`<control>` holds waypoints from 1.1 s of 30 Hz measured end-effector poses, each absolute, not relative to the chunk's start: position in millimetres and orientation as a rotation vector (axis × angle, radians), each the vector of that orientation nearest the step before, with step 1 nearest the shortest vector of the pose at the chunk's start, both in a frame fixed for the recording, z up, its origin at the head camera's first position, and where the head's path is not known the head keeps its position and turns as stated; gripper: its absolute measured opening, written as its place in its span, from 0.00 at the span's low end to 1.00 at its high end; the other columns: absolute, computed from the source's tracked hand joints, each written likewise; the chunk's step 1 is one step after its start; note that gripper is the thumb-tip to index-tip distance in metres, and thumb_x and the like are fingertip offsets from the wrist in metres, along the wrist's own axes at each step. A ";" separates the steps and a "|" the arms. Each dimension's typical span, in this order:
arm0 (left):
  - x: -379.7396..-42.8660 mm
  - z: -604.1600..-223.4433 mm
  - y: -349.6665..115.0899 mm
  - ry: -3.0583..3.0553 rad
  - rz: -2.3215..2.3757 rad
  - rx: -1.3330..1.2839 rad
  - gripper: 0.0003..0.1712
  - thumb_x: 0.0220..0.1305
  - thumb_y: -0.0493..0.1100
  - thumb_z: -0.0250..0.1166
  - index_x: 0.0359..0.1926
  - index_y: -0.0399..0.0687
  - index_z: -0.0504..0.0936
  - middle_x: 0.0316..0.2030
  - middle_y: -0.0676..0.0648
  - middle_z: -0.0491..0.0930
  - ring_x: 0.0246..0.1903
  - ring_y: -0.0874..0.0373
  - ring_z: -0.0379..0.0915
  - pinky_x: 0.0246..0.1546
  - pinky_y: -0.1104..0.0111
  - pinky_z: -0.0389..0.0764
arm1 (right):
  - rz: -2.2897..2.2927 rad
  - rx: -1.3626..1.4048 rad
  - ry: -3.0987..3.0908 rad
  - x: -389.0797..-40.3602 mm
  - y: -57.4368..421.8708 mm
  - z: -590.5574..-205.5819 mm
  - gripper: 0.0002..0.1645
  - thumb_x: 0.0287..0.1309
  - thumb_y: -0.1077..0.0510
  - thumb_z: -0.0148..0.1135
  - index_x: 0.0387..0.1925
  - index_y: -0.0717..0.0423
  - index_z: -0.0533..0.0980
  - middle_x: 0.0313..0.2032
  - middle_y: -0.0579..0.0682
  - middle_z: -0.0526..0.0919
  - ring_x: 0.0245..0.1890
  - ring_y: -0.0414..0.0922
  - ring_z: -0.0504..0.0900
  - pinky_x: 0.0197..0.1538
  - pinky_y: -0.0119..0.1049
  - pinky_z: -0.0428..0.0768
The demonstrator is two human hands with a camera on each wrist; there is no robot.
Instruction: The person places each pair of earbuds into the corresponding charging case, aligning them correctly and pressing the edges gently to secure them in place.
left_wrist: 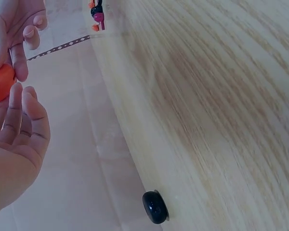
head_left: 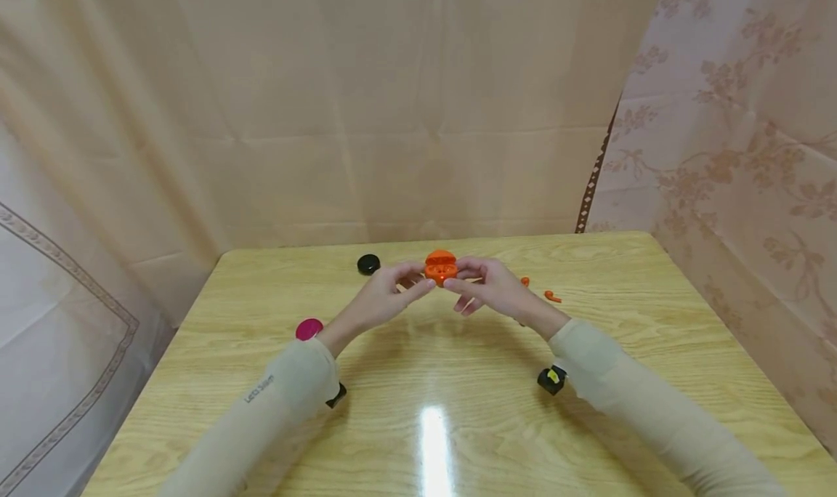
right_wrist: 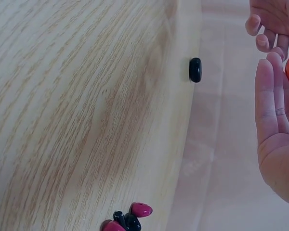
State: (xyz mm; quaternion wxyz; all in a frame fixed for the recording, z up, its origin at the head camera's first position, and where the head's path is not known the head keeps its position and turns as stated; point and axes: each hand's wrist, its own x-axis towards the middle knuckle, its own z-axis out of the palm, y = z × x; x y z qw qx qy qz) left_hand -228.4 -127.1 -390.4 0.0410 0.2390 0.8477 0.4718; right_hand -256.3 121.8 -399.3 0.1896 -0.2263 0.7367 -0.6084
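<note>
Both hands hold an orange earbud case (head_left: 441,270) above the far part of the table, its lid raised and its inside toward the head camera. My left hand (head_left: 384,295) pinches the case's left side between thumb and fingers. On the opposite side, the right hand (head_left: 495,291) grips it the same way, with its lower fingers extended away from the case. Two orange earbuds (head_left: 553,296) lie apart on the table to the right, one partly hidden by the right hand. The right wrist view shows magenta earbuds (right_wrist: 141,209) and black earbuds (right_wrist: 133,222) close together.
A round black case (head_left: 369,264) sits near the back edge of the wooden table (head_left: 484,424). Farther forward on the left is a magenta case (head_left: 309,328), beside the left forearm. A beige curtain (head_left: 366,119) hangs behind the table.
</note>
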 end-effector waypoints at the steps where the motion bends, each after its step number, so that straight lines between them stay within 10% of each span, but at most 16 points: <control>1: -228.3 -390.8 -126.7 2.593 1.453 0.742 0.23 0.73 0.55 0.62 0.60 0.48 0.81 0.45 0.48 0.85 0.42 0.55 0.78 0.39 0.60 0.81 | -1.706 -0.642 2.075 -256.1 121.6 -399.3 0.24 0.68 0.50 0.67 0.58 0.60 0.75 0.48 0.59 0.85 0.40 0.75 0.82 0.39 0.53 0.85; 33: -228.8 -395.9 -123.7 2.594 1.471 0.748 0.15 0.71 0.54 0.65 0.50 0.50 0.85 0.40 0.49 0.86 0.39 0.55 0.79 0.39 0.60 0.80 | -1.686 -0.647 2.100 -254.2 125.3 -400.6 0.24 0.68 0.50 0.66 0.60 0.56 0.74 0.47 0.57 0.85 0.40 0.75 0.80 0.40 0.58 0.84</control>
